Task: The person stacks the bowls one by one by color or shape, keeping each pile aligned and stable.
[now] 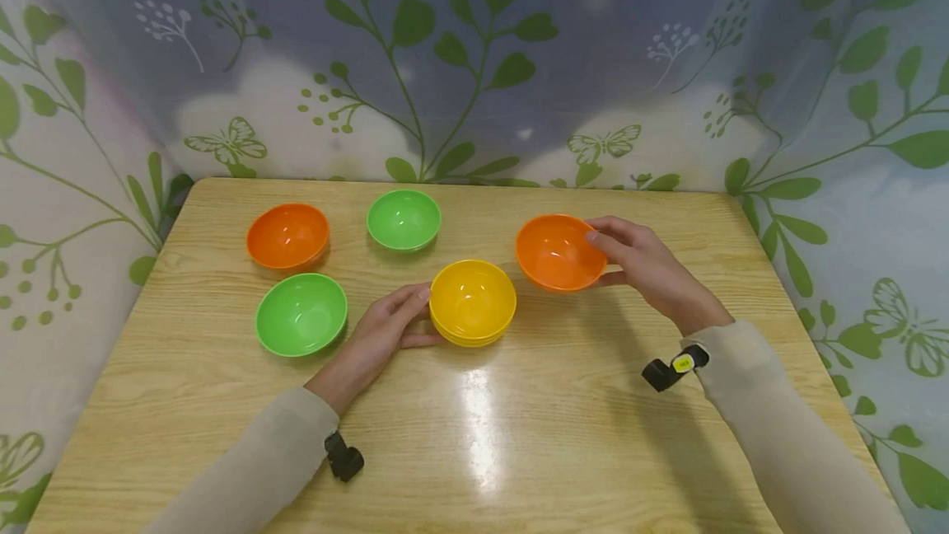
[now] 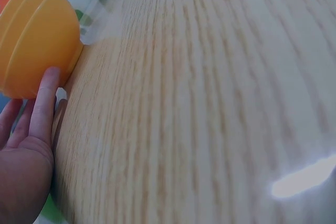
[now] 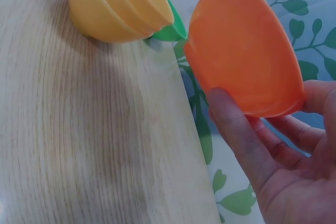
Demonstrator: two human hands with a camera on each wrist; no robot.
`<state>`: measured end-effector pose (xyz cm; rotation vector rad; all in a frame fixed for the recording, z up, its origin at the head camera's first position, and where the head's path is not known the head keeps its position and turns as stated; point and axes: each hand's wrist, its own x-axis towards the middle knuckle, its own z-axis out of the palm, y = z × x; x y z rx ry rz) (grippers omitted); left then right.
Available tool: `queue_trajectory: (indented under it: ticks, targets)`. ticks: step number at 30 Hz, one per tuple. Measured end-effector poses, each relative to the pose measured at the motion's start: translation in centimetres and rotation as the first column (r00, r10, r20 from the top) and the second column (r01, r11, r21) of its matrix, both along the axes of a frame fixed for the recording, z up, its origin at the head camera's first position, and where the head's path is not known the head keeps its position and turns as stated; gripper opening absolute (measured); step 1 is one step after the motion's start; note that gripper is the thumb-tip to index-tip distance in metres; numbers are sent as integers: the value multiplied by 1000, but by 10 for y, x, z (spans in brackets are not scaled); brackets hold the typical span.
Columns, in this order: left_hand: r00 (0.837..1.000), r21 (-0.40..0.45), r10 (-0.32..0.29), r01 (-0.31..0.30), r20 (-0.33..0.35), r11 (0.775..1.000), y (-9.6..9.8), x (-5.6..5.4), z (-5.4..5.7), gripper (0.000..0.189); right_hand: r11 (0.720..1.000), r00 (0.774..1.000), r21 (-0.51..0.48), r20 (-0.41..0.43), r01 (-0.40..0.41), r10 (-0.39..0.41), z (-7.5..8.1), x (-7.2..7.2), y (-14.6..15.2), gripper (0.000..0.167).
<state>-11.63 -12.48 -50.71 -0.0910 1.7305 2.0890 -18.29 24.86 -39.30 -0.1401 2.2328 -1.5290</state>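
In the head view, a stack of nested yellow bowls (image 1: 473,303) sits near the middle of the wooden table. My left hand (image 1: 385,321) holds its left side, thumb by the rim and fingers lower on the wall. The left wrist view shows a fingertip against the outer side of the yellow bowls (image 2: 39,40). To the right, my right hand (image 1: 652,270) grips an orange bowl (image 1: 561,252) by its right edge, thumb near the rim and other fingers beneath. This orange bowl (image 3: 241,51) is raised off the table and tilted in the right wrist view.
Another orange bowl (image 1: 287,237) stands at the table's back left, with a green bowl (image 1: 301,316) in front of it. A second green bowl (image 1: 404,221) is behind the yellow stack. Patterned curtains (image 1: 460,64) border the wooden table (image 1: 563,452) at the back and sides.
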Motion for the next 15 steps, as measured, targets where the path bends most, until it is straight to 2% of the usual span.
queue_trajectory:
  ticks: [15]
  targets:
    - [1000,2,1,-1,2,1000,0,0,0,56,999,999,-6,8,-38,38,6,0,-10,53]
